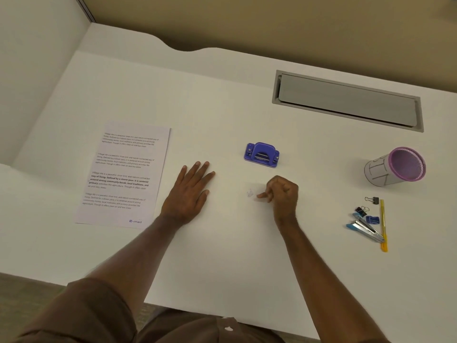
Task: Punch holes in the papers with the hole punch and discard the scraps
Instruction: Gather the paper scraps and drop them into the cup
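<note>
Surroundings: a purple-rimmed cup [395, 167] lies on its side at the right of the white counter [222, 100]; nearer the person sit two binder clips [361, 210], a small blue sharpener [372, 219], a blue stapler [364, 229] and a yellow pen [382, 225], all close together.
Cable hatch: a grey hatch [347, 101] is set into the counter's far right.
Open room: the middle of the counter between the two hands is bare except for the scraps; the near edge runs just above the person's lap.
Hole punch: the hole punch [261, 154] is blue-purple, standing upright beyond the right hand, apart from it.
Paper: one printed sheet [123, 174] lies flat at the left, just beside the left hand.
Scraps: a few tiny pale scraps [249, 193] lie near the right fingertips.
Left hand: the left hand [189, 191] lies flat, fingers spread, holding nothing.
Right hand: the right hand [280, 191] is curled in a loose fist, fingertips on the counter; whether it holds anything cannot be told.
</note>
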A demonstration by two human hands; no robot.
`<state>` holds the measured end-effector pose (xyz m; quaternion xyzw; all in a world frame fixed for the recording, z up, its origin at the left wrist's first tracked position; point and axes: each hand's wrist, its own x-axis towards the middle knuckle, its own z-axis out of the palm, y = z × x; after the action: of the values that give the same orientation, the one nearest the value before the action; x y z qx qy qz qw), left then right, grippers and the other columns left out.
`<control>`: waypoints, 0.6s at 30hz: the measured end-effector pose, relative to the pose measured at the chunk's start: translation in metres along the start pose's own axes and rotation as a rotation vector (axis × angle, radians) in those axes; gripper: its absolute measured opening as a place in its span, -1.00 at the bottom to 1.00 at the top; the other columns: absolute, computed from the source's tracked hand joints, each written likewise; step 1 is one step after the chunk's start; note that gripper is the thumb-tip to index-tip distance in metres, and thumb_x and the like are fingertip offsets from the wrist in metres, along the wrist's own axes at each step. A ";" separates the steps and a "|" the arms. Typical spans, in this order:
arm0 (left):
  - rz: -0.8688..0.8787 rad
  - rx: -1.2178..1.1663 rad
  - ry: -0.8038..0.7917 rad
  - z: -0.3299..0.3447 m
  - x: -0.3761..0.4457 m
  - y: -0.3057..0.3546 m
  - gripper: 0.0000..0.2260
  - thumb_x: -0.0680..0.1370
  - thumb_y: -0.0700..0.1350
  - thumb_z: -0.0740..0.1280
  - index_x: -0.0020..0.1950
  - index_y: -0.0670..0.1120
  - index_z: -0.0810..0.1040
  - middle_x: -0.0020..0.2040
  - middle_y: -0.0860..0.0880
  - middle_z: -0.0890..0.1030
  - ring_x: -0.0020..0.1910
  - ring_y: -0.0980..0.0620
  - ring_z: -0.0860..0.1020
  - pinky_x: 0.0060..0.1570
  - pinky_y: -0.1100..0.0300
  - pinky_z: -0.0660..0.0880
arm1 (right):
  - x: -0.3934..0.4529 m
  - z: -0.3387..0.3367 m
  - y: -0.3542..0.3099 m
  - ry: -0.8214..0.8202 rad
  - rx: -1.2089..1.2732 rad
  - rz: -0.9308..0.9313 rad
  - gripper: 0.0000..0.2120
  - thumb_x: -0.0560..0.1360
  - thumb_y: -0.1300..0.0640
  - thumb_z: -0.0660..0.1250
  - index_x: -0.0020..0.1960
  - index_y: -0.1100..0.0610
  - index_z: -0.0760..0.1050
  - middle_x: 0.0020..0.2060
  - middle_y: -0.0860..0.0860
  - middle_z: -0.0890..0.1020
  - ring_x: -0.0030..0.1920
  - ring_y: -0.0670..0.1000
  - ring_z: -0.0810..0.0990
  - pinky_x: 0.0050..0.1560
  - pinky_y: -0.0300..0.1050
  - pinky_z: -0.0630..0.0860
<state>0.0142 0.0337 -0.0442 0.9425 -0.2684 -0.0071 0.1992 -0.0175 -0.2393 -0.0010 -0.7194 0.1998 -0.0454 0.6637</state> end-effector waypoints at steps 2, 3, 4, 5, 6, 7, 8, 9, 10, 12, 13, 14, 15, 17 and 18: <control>0.001 0.005 0.003 0.001 0.000 -0.001 -0.54 0.68 -0.07 0.13 0.60 -0.07 0.30 0.66 -0.07 0.19 0.66 -0.08 0.12 0.62 -0.16 0.04 | -0.006 -0.009 0.001 0.072 -0.220 -0.046 -0.79 0.45 0.22 0.24 -0.27 0.20 0.62 -0.36 -0.09 0.63 -0.36 -0.04 0.58 -0.23 -0.01 0.64; 0.002 0.010 0.003 0.001 0.000 -0.001 -0.54 0.68 -0.07 0.13 0.60 -0.07 0.30 0.66 -0.07 0.19 0.66 -0.08 0.12 0.62 -0.16 0.04 | -0.008 -0.012 0.001 0.064 -0.378 -0.110 -0.81 0.49 0.21 0.28 -0.17 0.14 0.67 -0.25 -0.09 0.69 -0.24 -0.06 0.64 -0.13 -0.02 0.64; 0.002 0.015 0.002 0.001 0.000 -0.001 -0.54 0.68 -0.07 0.13 0.60 -0.07 0.30 0.66 -0.07 0.19 0.66 -0.08 0.11 0.62 -0.16 0.04 | -0.010 -0.014 0.001 0.022 -0.549 -0.191 -0.84 0.52 0.20 0.32 -0.09 0.10 0.69 -0.15 -0.07 0.70 -0.13 -0.06 0.65 -0.05 -0.05 0.62; 0.003 0.017 0.000 0.000 0.000 -0.001 -0.54 0.68 -0.06 0.12 0.60 -0.07 0.29 0.66 -0.07 0.19 0.66 -0.08 0.11 0.62 -0.16 0.04 | -0.011 -0.014 0.002 -0.046 -0.702 -0.256 -0.86 0.55 0.18 0.34 -0.02 0.09 0.68 -0.09 -0.05 0.69 -0.06 -0.03 0.64 0.00 -0.07 0.59; 0.002 0.017 -0.003 0.000 0.000 -0.001 -0.54 0.68 -0.05 0.11 0.60 -0.07 0.29 0.66 -0.06 0.19 0.66 -0.08 0.11 0.62 -0.16 0.04 | -0.012 -0.012 0.002 -0.124 -0.821 -0.287 -0.86 0.56 0.16 0.34 0.03 0.08 0.67 -0.05 -0.02 0.67 -0.01 0.00 0.62 0.02 -0.08 0.56; 0.001 0.015 -0.004 0.000 0.000 -0.001 -0.54 0.68 -0.04 0.10 0.60 -0.07 0.29 0.66 -0.06 0.18 0.66 -0.08 0.11 0.62 -0.15 0.03 | -0.012 -0.009 0.001 -0.190 -0.907 -0.297 -0.85 0.57 0.15 0.33 0.06 0.08 0.66 -0.03 -0.01 0.64 0.02 0.03 0.59 0.00 -0.06 0.54; 0.001 0.014 -0.004 0.000 0.000 -0.001 -0.54 0.68 -0.04 0.10 0.60 -0.06 0.29 0.66 -0.06 0.19 0.66 -0.07 0.11 0.62 -0.15 0.03 | -0.012 -0.006 0.000 -0.235 -0.966 -0.299 -0.84 0.57 0.16 0.31 0.07 0.07 0.65 -0.03 0.01 0.62 0.03 0.05 0.57 -0.03 -0.04 0.53; 0.001 0.015 -0.005 0.000 0.000 -0.001 -0.54 0.68 -0.04 0.10 0.60 -0.06 0.30 0.66 -0.06 0.19 0.66 -0.08 0.11 0.63 -0.15 0.03 | -0.012 -0.002 -0.001 -0.263 -1.003 -0.299 -0.84 0.58 0.16 0.30 0.06 0.07 0.65 -0.03 0.02 0.61 0.03 0.07 0.55 -0.06 -0.01 0.54; 0.000 0.015 -0.006 0.000 0.000 -0.001 -0.54 0.68 -0.04 0.10 0.60 -0.06 0.30 0.66 -0.06 0.19 0.66 -0.08 0.11 0.62 -0.15 0.03 | -0.012 0.001 -0.003 -0.285 -1.026 -0.299 -0.83 0.58 0.18 0.29 0.04 0.08 0.65 -0.04 0.03 0.60 0.03 0.08 0.55 -0.08 0.03 0.55; 0.000 0.016 -0.010 -0.001 0.000 -0.001 -0.54 0.68 -0.04 0.10 0.60 -0.06 0.29 0.66 -0.06 0.18 0.66 -0.07 0.10 0.62 -0.16 0.04 | -0.012 0.006 -0.005 -0.323 -1.049 -0.296 -0.82 0.60 0.20 0.27 0.05 0.12 0.66 -0.03 0.06 0.61 0.04 0.11 0.55 -0.06 0.09 0.56; -0.001 0.015 -0.012 -0.001 0.000 -0.001 -0.54 0.68 -0.04 0.10 0.60 -0.06 0.29 0.66 -0.06 0.18 0.66 -0.07 0.10 0.62 -0.16 0.04 | -0.011 0.007 -0.005 -0.338 -1.049 -0.290 -0.81 0.60 0.21 0.27 0.07 0.13 0.66 -0.02 0.07 0.62 0.05 0.12 0.55 -0.04 0.09 0.56; -0.002 0.015 -0.012 -0.001 0.000 0.000 -0.54 0.68 -0.04 0.10 0.60 -0.06 0.29 0.66 -0.06 0.18 0.66 -0.08 0.11 0.62 -0.16 0.04 | -0.011 0.007 -0.006 -0.351 -1.042 -0.280 -0.80 0.60 0.22 0.26 0.07 0.14 0.67 -0.01 0.07 0.63 0.06 0.12 0.55 0.00 0.07 0.55; -0.002 0.014 -0.009 -0.001 0.000 0.000 -0.54 0.68 -0.04 0.10 0.60 -0.06 0.30 0.66 -0.06 0.19 0.66 -0.08 0.11 0.62 -0.16 0.05 | -0.010 0.007 -0.006 -0.357 -1.033 -0.266 -0.79 0.60 0.23 0.26 0.06 0.14 0.67 0.00 0.07 0.64 0.07 0.11 0.56 0.03 0.05 0.53; -0.001 0.010 -0.001 -0.002 -0.001 0.000 -0.54 0.68 -0.04 0.09 0.59 -0.07 0.31 0.65 -0.07 0.20 0.65 -0.08 0.12 0.62 -0.16 0.05 | -0.008 0.004 -0.007 -0.359 -1.019 -0.241 -0.79 0.59 0.22 0.26 0.01 0.11 0.68 0.00 0.04 0.64 0.07 0.09 0.55 0.04 0.03 0.50; -0.001 0.008 0.000 -0.002 -0.001 0.001 -0.54 0.69 -0.04 0.09 0.59 -0.07 0.31 0.65 -0.07 0.20 0.65 -0.08 0.12 0.62 -0.16 0.05 | -0.007 0.002 -0.007 -0.361 -1.024 -0.238 -0.80 0.60 0.20 0.26 0.00 0.09 0.67 -0.01 0.03 0.64 0.06 0.08 0.55 0.03 0.02 0.50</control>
<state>0.0135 0.0343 -0.0424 0.9434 -0.2681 -0.0060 0.1953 -0.0218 -0.2344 0.0074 -0.9640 -0.0034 0.1070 0.2434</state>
